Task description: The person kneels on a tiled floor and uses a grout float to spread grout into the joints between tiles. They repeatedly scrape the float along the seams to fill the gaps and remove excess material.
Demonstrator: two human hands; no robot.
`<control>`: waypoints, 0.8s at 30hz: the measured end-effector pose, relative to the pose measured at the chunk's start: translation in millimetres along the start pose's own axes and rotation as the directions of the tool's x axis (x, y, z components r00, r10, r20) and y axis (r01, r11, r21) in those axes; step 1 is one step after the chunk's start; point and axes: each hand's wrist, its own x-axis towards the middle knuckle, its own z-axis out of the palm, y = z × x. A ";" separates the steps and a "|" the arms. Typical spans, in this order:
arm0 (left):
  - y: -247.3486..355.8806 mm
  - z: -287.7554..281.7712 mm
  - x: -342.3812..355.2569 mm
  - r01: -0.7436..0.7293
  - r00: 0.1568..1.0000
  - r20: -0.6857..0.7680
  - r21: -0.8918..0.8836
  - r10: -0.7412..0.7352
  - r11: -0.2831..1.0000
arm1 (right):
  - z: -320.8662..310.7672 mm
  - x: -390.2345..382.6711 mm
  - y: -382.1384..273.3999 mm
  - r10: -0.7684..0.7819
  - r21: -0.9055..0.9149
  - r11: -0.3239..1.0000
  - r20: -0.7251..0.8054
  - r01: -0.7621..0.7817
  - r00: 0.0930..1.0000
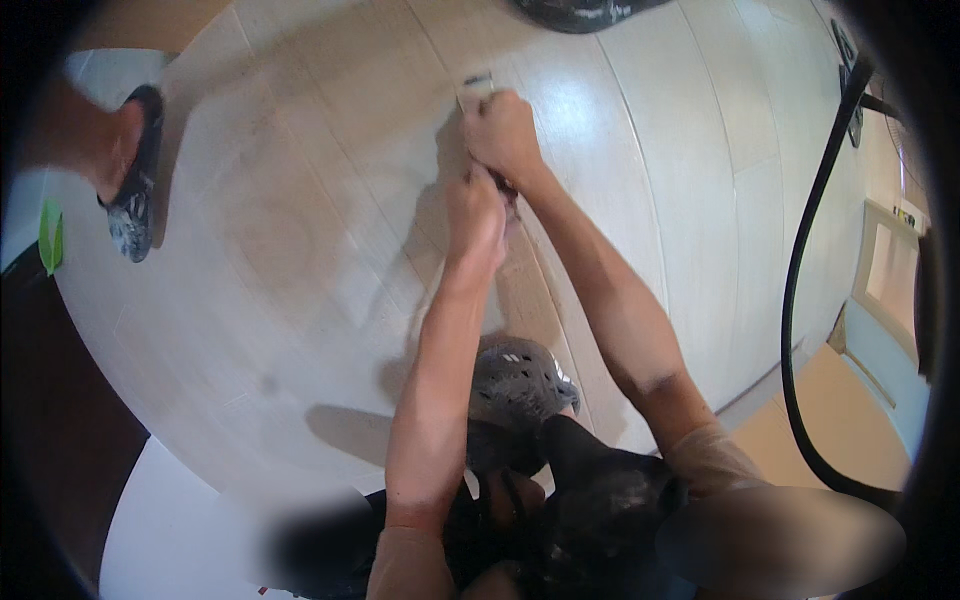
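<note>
Both of my hands are on a hand tool (477, 82), one behind the other, with its small metal end down at the light plank-tiled floor (700, 200). My right hand (500, 132) is the farther one, closed around the tool just behind that end. My left hand (478, 215) is closed lower on it, on the dark part. The tool looks like a scraper, but most of it is hidden by my fingers. It lies along a seam between planks. Below my hands is my grey perforated clog (515, 385).
Another person's foot in a dark sandal (135, 220) stands at the left, near a green object (52, 235). A dark rounded object (585, 10) is at the top. A black hose or cable (792, 300) loops down the right side. A white surface (170, 520) is at lower left.
</note>
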 end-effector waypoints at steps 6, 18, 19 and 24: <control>-49.3 2.4 -43.9 0.075 0.984 -0.134 -0.264 -0.113 0.962 | -12.2 -56.6 7.2 0.083 0.018 0.996 0.088 -0.085 0.993; -33.3 -4.8 -41.5 0.190 0.978 -0.043 -0.210 -0.203 0.959 | -10.0 -52.4 5.7 0.210 0.019 0.976 0.137 -0.215 0.968; -29.7 -5.4 -34.5 0.111 0.988 -0.084 -0.214 -0.131 0.970 | -7.9 -49.8 7.3 0.172 -0.059 0.984 0.083 -0.167 0.982; 5.2 -2.0 7.7 -0.046 0.998 -0.045 -0.191 0.038 0.980 | -3.8 15.3 -27.4 0.105 0.006 0.994 0.073 -0.106 0.992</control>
